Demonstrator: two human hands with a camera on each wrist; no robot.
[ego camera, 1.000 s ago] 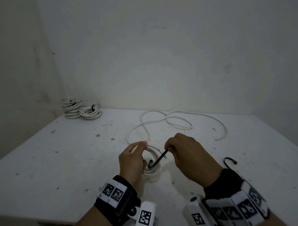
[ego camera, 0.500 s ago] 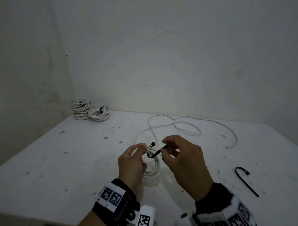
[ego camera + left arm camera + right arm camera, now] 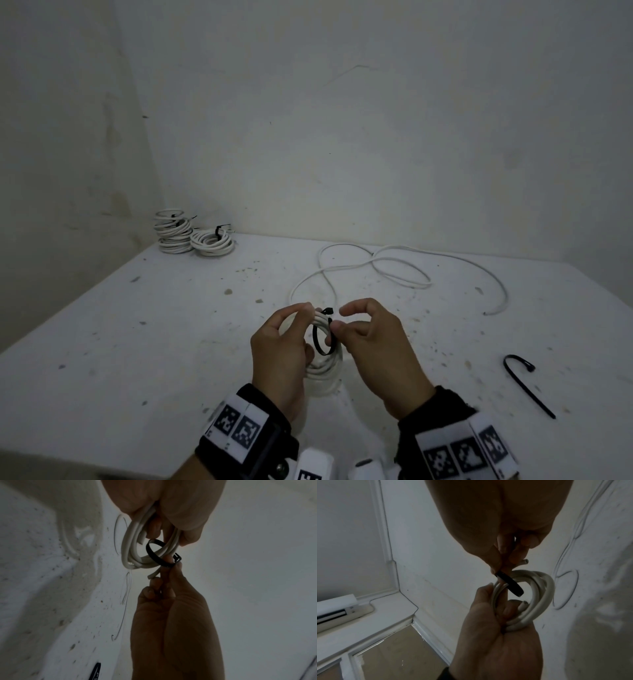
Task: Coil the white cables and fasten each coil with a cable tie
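The right hand (image 3: 376,346) pinches a black cable tie (image 3: 322,339) between thumb and fingertips (image 3: 496,569), at the point where the flat, smooth band loops round one side of the coiled white cable (image 3: 325,363). The tie's square head (image 3: 177,559) sits just beside those fingertips. The left hand (image 3: 277,349) grips the opposite side of the coil, fingers (image 3: 506,609) curled through its middle and thumb over the strands. The coil is several round, glossy turns, held above the table (image 3: 137,342), a pale top speckled with dark flecks. Beyond the hands a loose white cable (image 3: 404,270) lies in open curves. A spare black tie (image 3: 527,383), hooked at one end, lies to the right. Tied coils (image 3: 191,236) sit at the far left corner.
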